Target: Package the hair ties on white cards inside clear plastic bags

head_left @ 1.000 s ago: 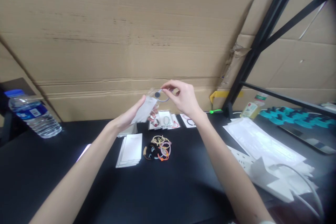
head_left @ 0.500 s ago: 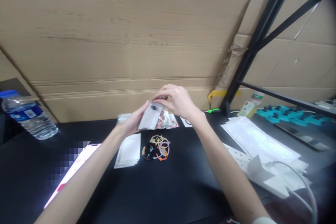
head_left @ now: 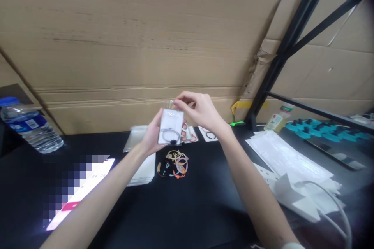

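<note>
My left hand (head_left: 152, 135) holds a white card in a clear plastic bag (head_left: 170, 122), its fingers wrapped behind it. A thin grey band with a black piece lies at the bag's lower end. At the bag's clear top edge, my right hand (head_left: 198, 111) pinches the plastic between thumb and fingers. Below on the black table sits a pile of coloured hair ties (head_left: 175, 164), in yellow, pink, orange and black. White cards (head_left: 143, 175) are stacked to its left, partly under my left forearm. Behind the bag lie packed cards (head_left: 191, 134), one with a red band.
A water bottle (head_left: 30, 126) and a lit phone (head_left: 84, 188) are on the left. To the right are a power strip (head_left: 292, 194), white sheets (head_left: 286, 155), a yellowish bottle (head_left: 279, 118), teal parts (head_left: 324, 128) and a black metal frame (head_left: 280, 54). Cardboard (head_left: 140, 39) stands behind.
The bag has turned more upright and faces me, and the band with the black piece now shows low on the card instead of near the top. My right hand has shifted slightly to the bag's top edge.
</note>
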Action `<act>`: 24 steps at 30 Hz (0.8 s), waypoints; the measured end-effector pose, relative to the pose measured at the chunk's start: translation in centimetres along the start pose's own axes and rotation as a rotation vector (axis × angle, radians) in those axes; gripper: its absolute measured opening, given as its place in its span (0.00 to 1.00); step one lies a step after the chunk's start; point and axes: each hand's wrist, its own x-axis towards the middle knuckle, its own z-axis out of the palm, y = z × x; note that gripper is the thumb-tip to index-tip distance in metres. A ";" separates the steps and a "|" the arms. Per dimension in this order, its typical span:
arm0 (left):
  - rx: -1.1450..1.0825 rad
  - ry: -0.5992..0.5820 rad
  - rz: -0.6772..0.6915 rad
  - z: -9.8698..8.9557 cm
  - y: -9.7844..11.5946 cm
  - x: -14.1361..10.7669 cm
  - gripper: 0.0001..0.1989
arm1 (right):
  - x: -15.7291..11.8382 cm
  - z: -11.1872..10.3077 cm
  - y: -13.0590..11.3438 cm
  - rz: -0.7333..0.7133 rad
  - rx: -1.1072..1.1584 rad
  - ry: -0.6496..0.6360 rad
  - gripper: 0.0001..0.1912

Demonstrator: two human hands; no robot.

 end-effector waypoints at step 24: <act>0.512 0.263 -0.032 0.5 1.4 -0.8 0.29 | -0.1 -0.8 0.6 0.064 0.078 -0.133 0.08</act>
